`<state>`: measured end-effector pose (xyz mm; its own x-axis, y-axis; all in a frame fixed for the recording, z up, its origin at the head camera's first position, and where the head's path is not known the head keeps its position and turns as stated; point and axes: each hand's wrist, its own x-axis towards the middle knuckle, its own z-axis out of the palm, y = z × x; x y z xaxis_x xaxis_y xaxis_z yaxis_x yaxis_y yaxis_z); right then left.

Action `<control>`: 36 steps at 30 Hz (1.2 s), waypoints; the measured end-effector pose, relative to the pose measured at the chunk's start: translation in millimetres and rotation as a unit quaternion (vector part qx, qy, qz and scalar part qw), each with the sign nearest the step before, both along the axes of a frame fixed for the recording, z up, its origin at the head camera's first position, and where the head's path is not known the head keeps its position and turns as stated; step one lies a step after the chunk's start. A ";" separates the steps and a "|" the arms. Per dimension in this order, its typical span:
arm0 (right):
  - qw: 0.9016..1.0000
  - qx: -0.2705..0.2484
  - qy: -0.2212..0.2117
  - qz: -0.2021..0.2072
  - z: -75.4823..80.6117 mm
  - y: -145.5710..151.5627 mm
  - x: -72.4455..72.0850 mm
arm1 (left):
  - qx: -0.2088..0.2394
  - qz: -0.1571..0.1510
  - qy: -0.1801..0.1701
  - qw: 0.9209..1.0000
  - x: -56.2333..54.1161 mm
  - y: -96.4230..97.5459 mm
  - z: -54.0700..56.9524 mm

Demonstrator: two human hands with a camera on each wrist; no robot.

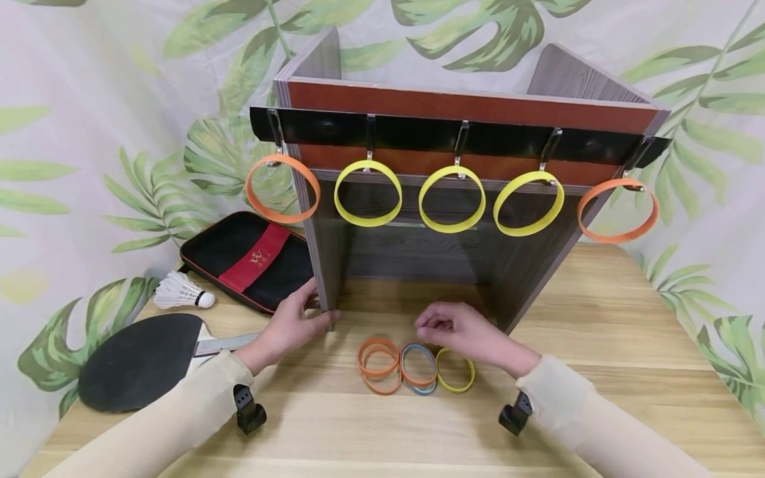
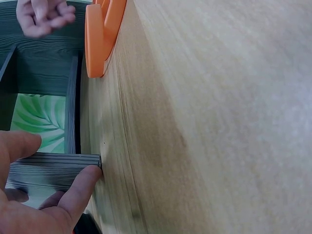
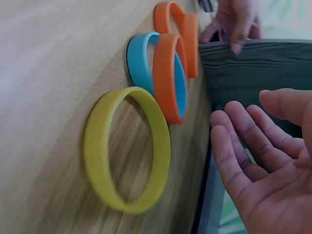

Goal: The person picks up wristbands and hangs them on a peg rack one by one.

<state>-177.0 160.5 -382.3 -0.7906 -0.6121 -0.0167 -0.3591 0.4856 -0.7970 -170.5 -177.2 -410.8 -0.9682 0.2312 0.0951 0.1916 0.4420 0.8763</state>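
My left hand [image 1: 293,332] pinches the front lower edge of the grey wooden stand's left side panel [image 2: 53,170] between thumb and fingers. With nothing in it, my right hand [image 1: 463,332] hovers over the table in front of the stand, fingers loosely bent and palm showing in the right wrist view. Just below lie silicone wristbands: a yellow band [image 3: 97,151], an orange band [image 3: 163,78] overlapping a blue band [image 3: 139,63], and further left a pair of orange bands [image 1: 360,364]. Three yellow wristbands and two orange ones hang from hooks on the black strip [image 1: 418,136] across the stand's top.
On the table's left side lie a black table tennis bat [image 1: 140,362], a white shuttlecock [image 1: 179,291] and a black case [image 1: 206,249] with a red band. A leaf-patterned cloth [image 1: 78,99] hangs behind the wooden table [image 1: 657,345].
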 end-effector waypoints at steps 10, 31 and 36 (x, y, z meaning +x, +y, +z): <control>0.998 0.042 -0.005 0.054 -17.3 -42.7 -19.6 | 0.002 0.003 -0.009 1.000 -0.8 1.2 -0.2; 0.990 0.113 -0.005 0.079 -16.7 -71.4 -24.9 | 0.002 0.004 -0.002 1.000 -1.0 0.3 0.4; 0.993 0.095 -0.008 0.070 -16.2 -69.5 -24.7 | 0.004 0.003 -0.005 1.000 -1.1 0.1 -1.1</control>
